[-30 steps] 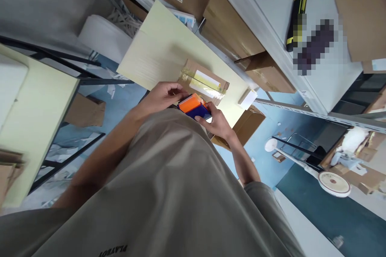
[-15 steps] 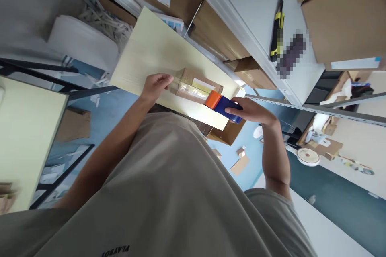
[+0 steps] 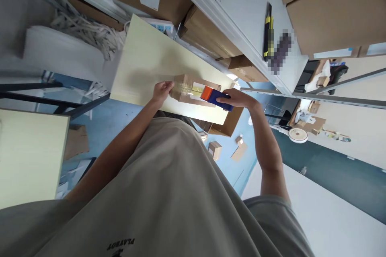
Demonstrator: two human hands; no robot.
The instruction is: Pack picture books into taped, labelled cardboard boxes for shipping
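Observation:
A small cardboard box (image 3: 184,95) lies on the pale yellow tabletop (image 3: 144,56), with shiny clear packing tape (image 3: 183,88) along its upper side and left end. At that left end is my left hand (image 3: 163,90), its thumb and fingers pinched together where the tape meets the edge. My right hand (image 3: 237,98) grips a blue and orange tape dispenser (image 3: 214,97), its orange end resting over the right part of the box. A white label on the box is partly covered by the dispenser.
Beyond the tabletop stand larger cartons (image 3: 208,34) under a grey shelf. On the shelf lies a yellow and black utility knife (image 3: 267,34) beside a blurred-out object. An open carton (image 3: 230,122) sits below the table's right end, and a small box (image 3: 215,150) is on the blue floor.
My right hand has brought the dispenser left along the box, over its label. My left hand is now up against the box's left end. The camera view has shifted a little.

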